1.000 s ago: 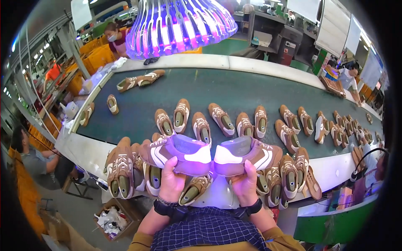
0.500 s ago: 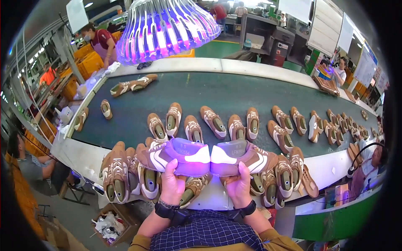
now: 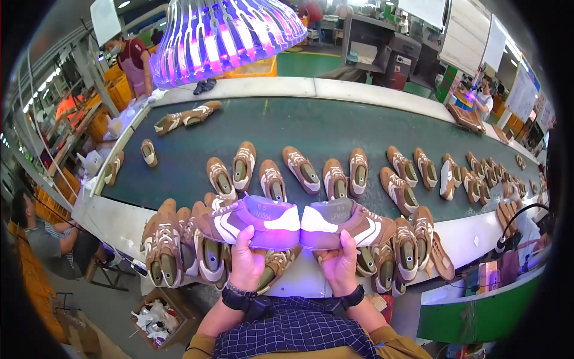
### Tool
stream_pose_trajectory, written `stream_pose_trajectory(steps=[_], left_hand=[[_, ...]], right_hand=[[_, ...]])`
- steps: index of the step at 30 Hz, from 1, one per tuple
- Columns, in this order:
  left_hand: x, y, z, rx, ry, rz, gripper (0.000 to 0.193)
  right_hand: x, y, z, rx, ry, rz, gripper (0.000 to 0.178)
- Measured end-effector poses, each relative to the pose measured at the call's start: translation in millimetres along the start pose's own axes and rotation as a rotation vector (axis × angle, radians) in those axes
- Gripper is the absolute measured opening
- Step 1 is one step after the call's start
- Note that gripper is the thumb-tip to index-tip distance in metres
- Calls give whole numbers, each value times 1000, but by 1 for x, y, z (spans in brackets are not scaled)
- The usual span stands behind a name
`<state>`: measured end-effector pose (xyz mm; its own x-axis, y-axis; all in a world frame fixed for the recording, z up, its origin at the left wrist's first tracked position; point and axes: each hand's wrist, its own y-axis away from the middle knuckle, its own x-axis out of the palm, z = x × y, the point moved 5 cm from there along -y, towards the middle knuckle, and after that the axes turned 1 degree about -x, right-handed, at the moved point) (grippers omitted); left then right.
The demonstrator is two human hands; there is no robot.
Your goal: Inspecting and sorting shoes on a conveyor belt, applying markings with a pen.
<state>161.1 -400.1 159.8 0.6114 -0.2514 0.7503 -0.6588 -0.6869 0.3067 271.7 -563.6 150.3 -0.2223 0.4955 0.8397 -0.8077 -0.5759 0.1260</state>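
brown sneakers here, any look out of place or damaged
One brown sneaker on the right part of the green conveyor belt looks odd: it seems tipped sideways, pale sole showing, while the neighbouring sneaker on its left stands upright. The held sneakers in the left hand and right hand show no obvious damage.

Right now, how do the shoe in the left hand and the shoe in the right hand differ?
Direction: the left-hand shoe has its toe pointing left; the right-hand shoe has its toe pointing right.
Tint: the left-hand shoe's side glows strongly violet; the right-hand shoe's side looks browner.
Shared: both have brown uppers, white side stripes and white heel patches, held heel toward heel.
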Motion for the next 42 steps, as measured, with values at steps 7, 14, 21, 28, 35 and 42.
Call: stream_pose_trajectory(steps=[7, 14, 21, 28, 35, 42], left_hand=[[0, -1, 4, 9, 10, 5, 41], [3, -2, 8, -6, 24, 17, 42], [2, -3, 12, 17, 16, 23, 42], [5, 0, 8, 24, -9, 18, 43], [12, 4, -2, 77, -73, 94, 52], [7, 5, -7, 115, -100, 113, 54]], right_hand=[[-5, -1, 1, 11, 13, 6, 36], [-8, -1, 1, -8, -5, -44, 34], [-15, -2, 0, 12, -8, -11, 34], [-13, -1, 2, 2, 12, 50, 35], [-17, 5, 11, -24, 136, -37, 41], [-23, 3, 11, -25, 250, -46, 43]])
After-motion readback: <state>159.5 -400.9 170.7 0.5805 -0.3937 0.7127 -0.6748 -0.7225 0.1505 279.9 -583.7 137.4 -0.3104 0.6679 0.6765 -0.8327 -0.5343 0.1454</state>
